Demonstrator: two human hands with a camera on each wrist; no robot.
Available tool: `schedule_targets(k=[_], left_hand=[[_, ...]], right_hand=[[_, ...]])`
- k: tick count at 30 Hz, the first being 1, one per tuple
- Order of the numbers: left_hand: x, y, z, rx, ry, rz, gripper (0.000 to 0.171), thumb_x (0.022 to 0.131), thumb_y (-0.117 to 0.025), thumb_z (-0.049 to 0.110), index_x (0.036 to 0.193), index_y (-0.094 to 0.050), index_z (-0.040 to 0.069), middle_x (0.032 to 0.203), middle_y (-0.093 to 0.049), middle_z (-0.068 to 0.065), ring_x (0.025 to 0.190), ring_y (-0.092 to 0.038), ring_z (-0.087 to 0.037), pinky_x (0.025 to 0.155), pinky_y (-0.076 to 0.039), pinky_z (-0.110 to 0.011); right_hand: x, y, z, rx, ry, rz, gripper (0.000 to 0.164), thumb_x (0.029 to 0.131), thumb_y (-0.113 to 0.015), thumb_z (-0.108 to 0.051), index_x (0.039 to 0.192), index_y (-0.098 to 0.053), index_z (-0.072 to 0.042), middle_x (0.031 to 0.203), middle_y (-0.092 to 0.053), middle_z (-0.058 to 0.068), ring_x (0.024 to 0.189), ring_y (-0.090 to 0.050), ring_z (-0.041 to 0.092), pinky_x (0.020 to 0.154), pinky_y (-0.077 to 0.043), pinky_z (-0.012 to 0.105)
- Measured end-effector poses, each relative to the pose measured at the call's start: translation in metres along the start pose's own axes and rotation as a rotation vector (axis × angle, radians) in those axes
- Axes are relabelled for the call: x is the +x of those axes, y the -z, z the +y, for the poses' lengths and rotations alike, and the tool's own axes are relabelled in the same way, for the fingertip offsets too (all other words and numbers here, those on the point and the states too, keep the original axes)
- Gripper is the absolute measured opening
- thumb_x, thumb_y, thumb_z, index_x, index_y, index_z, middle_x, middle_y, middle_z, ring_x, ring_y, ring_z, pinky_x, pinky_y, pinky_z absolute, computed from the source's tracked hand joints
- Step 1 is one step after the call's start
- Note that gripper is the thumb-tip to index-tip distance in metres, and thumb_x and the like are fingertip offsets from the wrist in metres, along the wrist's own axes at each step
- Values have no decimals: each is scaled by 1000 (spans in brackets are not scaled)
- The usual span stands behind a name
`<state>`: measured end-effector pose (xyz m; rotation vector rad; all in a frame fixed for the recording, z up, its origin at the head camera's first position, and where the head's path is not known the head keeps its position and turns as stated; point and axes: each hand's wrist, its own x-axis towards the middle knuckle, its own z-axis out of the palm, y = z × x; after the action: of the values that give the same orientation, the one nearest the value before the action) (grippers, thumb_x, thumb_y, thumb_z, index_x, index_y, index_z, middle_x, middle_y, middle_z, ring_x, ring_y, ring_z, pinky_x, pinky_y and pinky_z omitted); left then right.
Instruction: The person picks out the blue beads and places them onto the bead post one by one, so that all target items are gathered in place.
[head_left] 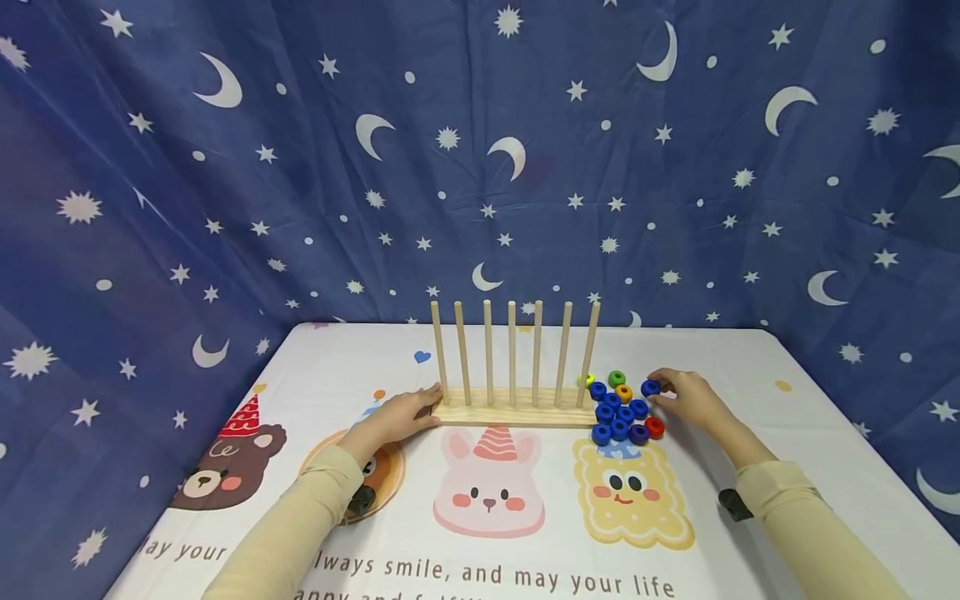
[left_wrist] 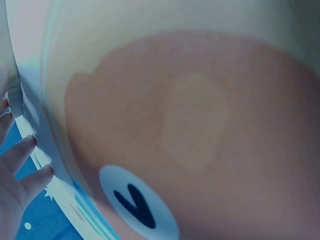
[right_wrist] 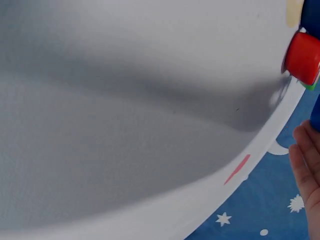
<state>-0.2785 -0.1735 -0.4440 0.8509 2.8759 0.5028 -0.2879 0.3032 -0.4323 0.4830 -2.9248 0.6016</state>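
A wooden peg rack (head_left: pixel 517 417) stands on the table, a flat base with several bare upright pegs (head_left: pixel 512 354). My left hand (head_left: pixel 401 415) grips the left end of the base, thumb at the front and fingers towards the back. Past the rack's right end lies a cluster of ring beads, mostly blue (head_left: pixel 604 413), with red (head_left: pixel 655 427), orange (head_left: pixel 623 392), green (head_left: pixel 617 379), purple (head_left: pixel 639 434) and yellow ones. At the cluster's right side my right hand (head_left: pixel 693 400) pinches a blue bead (head_left: pixel 651 387). In the right wrist view, fingertips meet that bead at the right edge.
A white printed cloth (head_left: pixel 555 492) with cartoon animals and lettering covers the table. Behind it and at both sides hangs a blue curtain (head_left: pixel 450 208) with moons and stars. Dark wrist devices (head_left: pixel 735 505) sit under both forearms.
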Motion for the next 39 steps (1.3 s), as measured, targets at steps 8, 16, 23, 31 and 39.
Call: schedule_targets(k=[8,16,23,31,39], left_hand=[[0,-1,-1,25,-30,18,54,92,-59,28,135,-48,-2,145,-41,-21,129,-45,-40,105,-39,-49],[-1,-1,1,5,-24,13,54,92,-59,28,136,-47,-3,145,-40,-21,131,-42,-40,106,-37,-49],[-2,-2,2,9,-6,17,57,93,-58,28,138,-43,-3,146,-40,-21,130,-43,-39,107,-37,-49],[-2,-2,2,-4,4,16,58,93,-57,27,140,-40,-4,146,-38,-22,131,-42,-41,107,-36,-50],[-2,1,3,-22,10,8,59,92,-59,27,140,-41,-2,146,-38,-21,130,-42,-42,107,-36,-50]], right_hand=[[-5,0,-18,86,-6,63,34,83,-70,-8,111,-63,8,101,-68,23,89,-66,34,84,-53,50],[-8,-3,-26,123,33,113,33,83,-70,-9,111,-63,8,99,-69,22,86,-66,33,81,-54,48],[-9,-5,-37,143,100,122,33,82,-71,-10,110,-63,8,98,-70,21,85,-67,32,79,-55,48],[-7,-2,-56,158,162,138,34,82,-72,-12,111,-64,5,96,-71,17,84,-69,30,79,-55,47],[-6,4,-77,177,216,180,36,80,-73,-9,111,-64,5,96,-72,17,84,-69,32,77,-55,49]])
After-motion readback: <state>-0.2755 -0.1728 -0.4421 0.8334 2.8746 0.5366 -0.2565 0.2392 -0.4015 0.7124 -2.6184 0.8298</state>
